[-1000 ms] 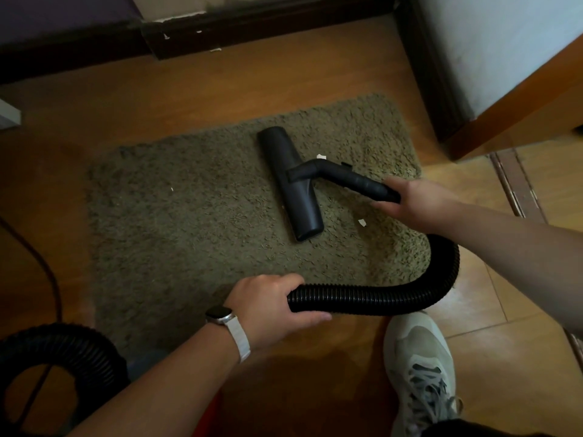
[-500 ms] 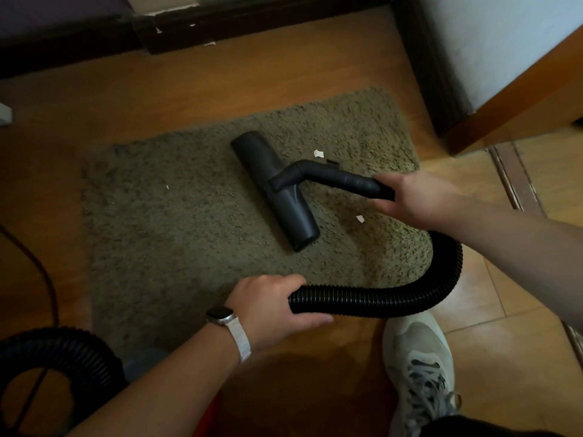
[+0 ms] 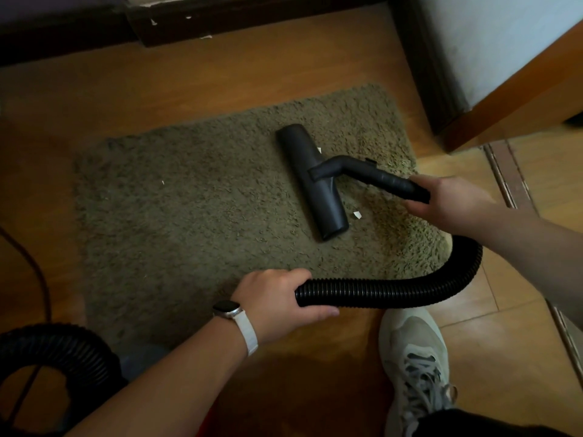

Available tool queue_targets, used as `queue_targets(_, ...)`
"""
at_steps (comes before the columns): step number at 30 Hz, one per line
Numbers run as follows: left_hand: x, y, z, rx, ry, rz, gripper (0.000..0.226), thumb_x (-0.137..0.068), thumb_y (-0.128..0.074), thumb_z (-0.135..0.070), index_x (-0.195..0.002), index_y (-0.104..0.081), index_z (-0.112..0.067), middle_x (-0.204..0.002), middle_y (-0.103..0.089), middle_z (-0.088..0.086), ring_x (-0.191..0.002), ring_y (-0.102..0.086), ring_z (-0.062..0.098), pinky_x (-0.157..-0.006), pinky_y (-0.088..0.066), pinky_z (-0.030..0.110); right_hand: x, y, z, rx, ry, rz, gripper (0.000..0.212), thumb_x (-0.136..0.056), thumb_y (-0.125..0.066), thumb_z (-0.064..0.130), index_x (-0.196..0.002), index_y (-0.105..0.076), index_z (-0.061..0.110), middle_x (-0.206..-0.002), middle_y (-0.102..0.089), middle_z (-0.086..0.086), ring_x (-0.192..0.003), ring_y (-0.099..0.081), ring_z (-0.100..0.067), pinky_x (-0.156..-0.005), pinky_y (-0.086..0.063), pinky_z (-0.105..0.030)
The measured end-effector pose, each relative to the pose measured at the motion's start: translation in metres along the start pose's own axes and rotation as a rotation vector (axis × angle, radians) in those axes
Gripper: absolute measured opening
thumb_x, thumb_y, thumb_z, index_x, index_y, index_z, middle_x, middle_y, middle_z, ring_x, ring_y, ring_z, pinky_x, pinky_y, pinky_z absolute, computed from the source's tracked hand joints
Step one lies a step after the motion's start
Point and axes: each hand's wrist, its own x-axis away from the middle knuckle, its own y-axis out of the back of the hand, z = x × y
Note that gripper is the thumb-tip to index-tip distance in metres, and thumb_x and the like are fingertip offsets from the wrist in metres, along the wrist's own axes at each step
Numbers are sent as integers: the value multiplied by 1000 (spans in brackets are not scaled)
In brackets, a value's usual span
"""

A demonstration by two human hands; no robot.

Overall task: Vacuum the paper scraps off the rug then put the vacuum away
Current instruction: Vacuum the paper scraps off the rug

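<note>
An olive shaggy rug (image 3: 202, 216) lies on the wooden floor. The black vacuum floor nozzle (image 3: 310, 181) rests flat on its right half, running near to far. My right hand (image 3: 448, 200) grips the black wand handle (image 3: 378, 176) that joins the nozzle. A ribbed black hose (image 3: 394, 290) curves from there round the rug's near right corner to my left hand (image 3: 284, 299), which is closed around it. White paper scraps lie on the rug: one (image 3: 357, 214) right of the nozzle, one (image 3: 319, 150) touching its far right side, a tiny one (image 3: 163, 182) on the left.
My grey sneaker (image 3: 416, 361) stands on the floor at the near right. More black hose (image 3: 63, 351) coils at the bottom left, with a thin cord (image 3: 41, 279) beside it. A dark baseboard (image 3: 252, 17) runs along the far wall; a wooden door frame (image 3: 504, 99) stands at the right.
The nozzle swung left and then came back right, toward the scraps on the rug's right side. One scrap now touches its edge. My left hand stayed put on the hose.
</note>
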Motion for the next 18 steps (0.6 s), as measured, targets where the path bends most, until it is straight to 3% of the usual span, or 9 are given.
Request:
queue_targets(3,-1,-1,-2,-5,-5,-2,60,-71,-44,-87,-96,-58,-34,-78,-61,-14,-76,-59,4,-68,-51,27,6,-5,-7,-35,-47,-46,26,-95,-58,48,-114,-56,31,-70,-60,3,-59,-58,-15,-52,-51,-33)
queue_targets(12,-2,6,4,11,14,-53,58,-72,-47,-85,-96,-59,-34,-76,-60,-14,-74,-58,4,-63,-47,25,-12,10,4,-34,-108,-73,24,-95,-54,52,-103,-56,29,-72,-61,-2,-62,-59,-19,-52,-48,-34)
queue_targets(18,-4,9,9,27,58,-53,56,-72,-47,-85,-95,-58,-35,-76,-61,-13,-73,-58,3,-63,-51,26,-36,36,31,169,-65,-88,30,-97,-50,51,-117,-52,29,-72,-58,1,-61,-57,-18,-48,-45,-29)
